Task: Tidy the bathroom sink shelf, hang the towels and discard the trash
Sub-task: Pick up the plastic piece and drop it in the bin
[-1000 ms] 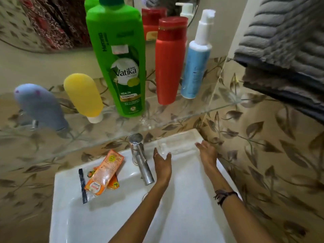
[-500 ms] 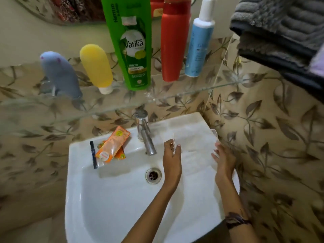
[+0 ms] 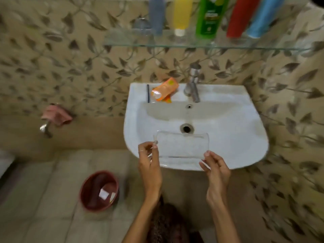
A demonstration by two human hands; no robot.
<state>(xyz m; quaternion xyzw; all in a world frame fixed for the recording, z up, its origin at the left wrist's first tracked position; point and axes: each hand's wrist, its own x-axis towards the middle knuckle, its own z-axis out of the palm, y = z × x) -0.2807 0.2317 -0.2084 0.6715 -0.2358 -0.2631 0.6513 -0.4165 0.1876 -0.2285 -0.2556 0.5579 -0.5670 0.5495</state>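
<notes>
A clear plastic tray (image 3: 182, 144) hangs over the front of the white sink (image 3: 236, 130), held between both hands. My left hand (image 3: 149, 162) pinches its left end and my right hand (image 3: 216, 168) pinches its near right corner. On the sink's back ledge lie orange sachets (image 3: 164, 90) and a thin dark strip (image 3: 148, 93), left of the tap (image 3: 192, 85). The glass shelf (image 3: 140, 39) above carries a grey-blue bottle (image 3: 157, 13), a yellow bottle (image 3: 181, 14), a green shampoo bottle (image 3: 208, 16), a red bottle (image 3: 240, 16) and a blue bottle (image 3: 263, 18).
A dark red bin (image 3: 99, 190) with scraps of paper in it stands on the tiled floor, left of the sink. A pink cloth (image 3: 56, 114) hangs over a wall tap (image 3: 45, 128) at the left. Leaf-patterned tiles cover the walls.
Both hands lifted the clear tray off the sink's back right ledge and brought it forward over the basin's front. My view dropped and pulled back; the grey towels went out of sight.
</notes>
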